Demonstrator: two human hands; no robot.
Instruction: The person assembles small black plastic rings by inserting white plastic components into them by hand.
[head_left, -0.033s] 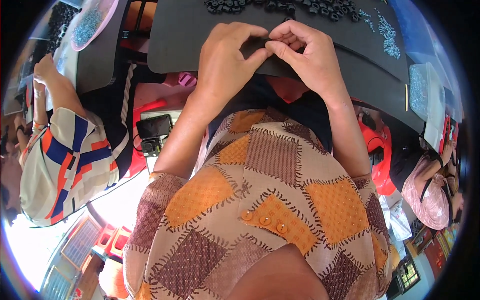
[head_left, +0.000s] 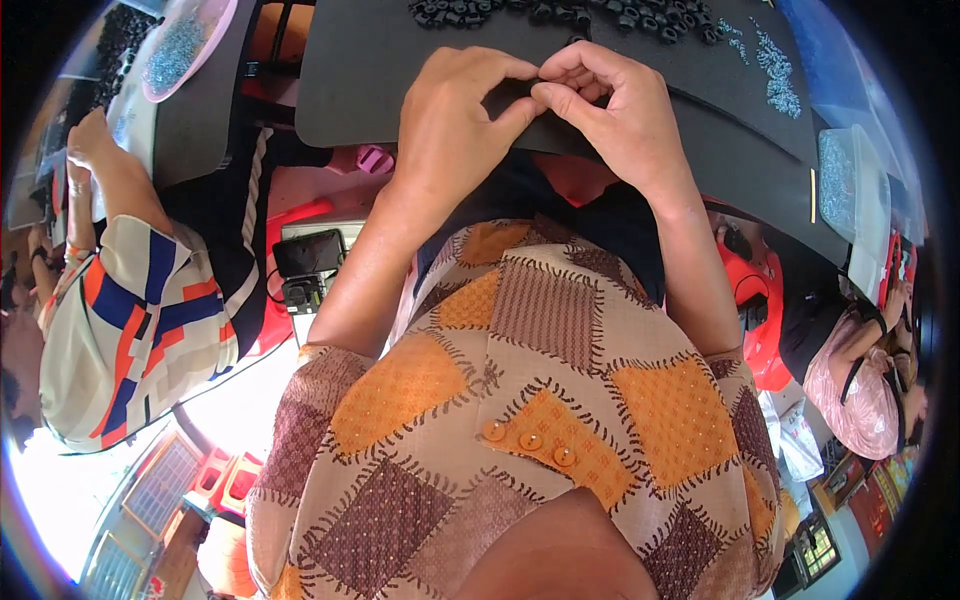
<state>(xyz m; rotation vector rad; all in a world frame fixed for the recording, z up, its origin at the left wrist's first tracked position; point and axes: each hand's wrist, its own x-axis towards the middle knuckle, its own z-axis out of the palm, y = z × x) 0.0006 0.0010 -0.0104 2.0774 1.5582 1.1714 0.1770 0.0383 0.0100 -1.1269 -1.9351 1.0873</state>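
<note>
Over the near part of the dark tabletop [head_left: 360, 100], my left hand [head_left: 455, 110] and my right hand [head_left: 630, 120] meet fingertip to fingertip. Thumbs and forefingers of both are closed in a pinch on a small black part [head_left: 538, 87]. Most of it is hidden by the fingers, so its exact shape does not show. Just beyond my hands lies a row of small black ring-like parts [head_left: 640, 15], with some more black parts [head_left: 450, 12] toward the left. Small shiny bluish-clear pieces [head_left: 775, 75] are scattered at the table's far right.
A clear plastic box [head_left: 845, 185] of small pieces stands at the right edge. A pink basin [head_left: 172, 55] with similar pieces sits at the far left, near another person's hand [head_left: 92, 138]. A phone-like device [head_left: 310, 253] lies left of my lap. Another person [head_left: 860, 390] sits at right.
</note>
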